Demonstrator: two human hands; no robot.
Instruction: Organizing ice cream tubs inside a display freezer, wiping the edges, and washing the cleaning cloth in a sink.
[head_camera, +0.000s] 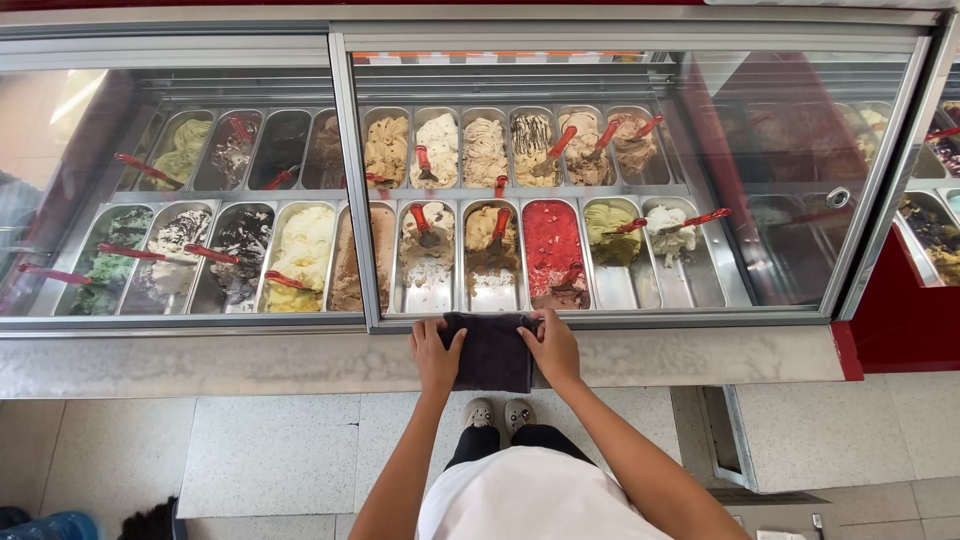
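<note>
On the stone ledge (700, 355) in front of the display case we press a dark folded cloth (492, 350) flat; our left hand (436, 355) lies along its left edge with fingers spread over the fabric, and our right hand (553, 345) clasps its right edge, thumb hooked on the upper corner; both hands hold the cloth between them, just below the metal frame (600, 320) of the glass. Beyond the glass sit two rows of steel tubs; directly above the cloth are a pale tub with a red-handled scoop (420, 222), a tan one (490, 245) and a bright red one (553, 245); further left are a yellow tub (300, 255) and a green one (112, 262). Below the ledge we see our shoes (497, 412) on the tiled floor (270, 450).
</note>
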